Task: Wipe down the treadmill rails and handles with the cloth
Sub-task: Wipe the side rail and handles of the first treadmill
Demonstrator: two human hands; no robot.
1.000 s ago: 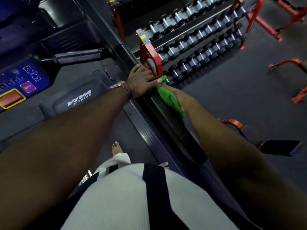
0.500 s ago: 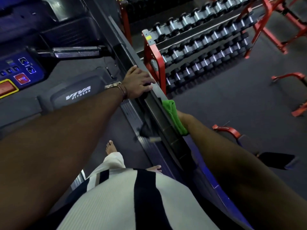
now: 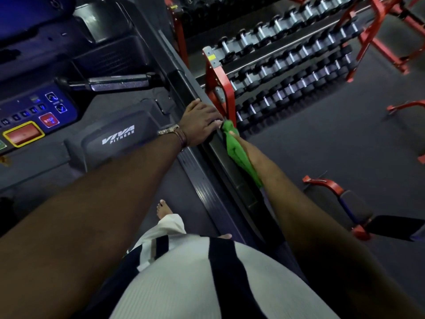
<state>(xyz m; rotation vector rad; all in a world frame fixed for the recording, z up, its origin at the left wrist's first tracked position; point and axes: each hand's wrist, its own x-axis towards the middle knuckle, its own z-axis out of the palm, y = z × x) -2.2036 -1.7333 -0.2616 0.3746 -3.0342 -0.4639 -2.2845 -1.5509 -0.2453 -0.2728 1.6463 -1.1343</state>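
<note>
The treadmill's dark right side rail (image 3: 232, 180) runs diagonally from upper left to lower right. My left hand (image 3: 200, 122) lies flat on top of the rail, fingers spread over its edge. Just below it the green cloth (image 3: 236, 150) is pressed along the rail's outer side. My right hand (image 3: 238, 140) grips the cloth from outside the rail and is mostly hidden behind it. A metal handle bar (image 3: 115, 84) sticks out to the left of the rail, above the console.
The console (image 3: 32, 116) with blue buttons and a red stop pad sits at left. A red dumbbell rack (image 3: 287, 65) stands close beside the rail. Red benches (image 3: 340, 199) stand on the dark floor at right. My bare feet are on the belt (image 3: 184, 203).
My right hand slid the cloth down the rail toward me, then back up until it sits beside my left hand. My left hand stayed on the rail.
</note>
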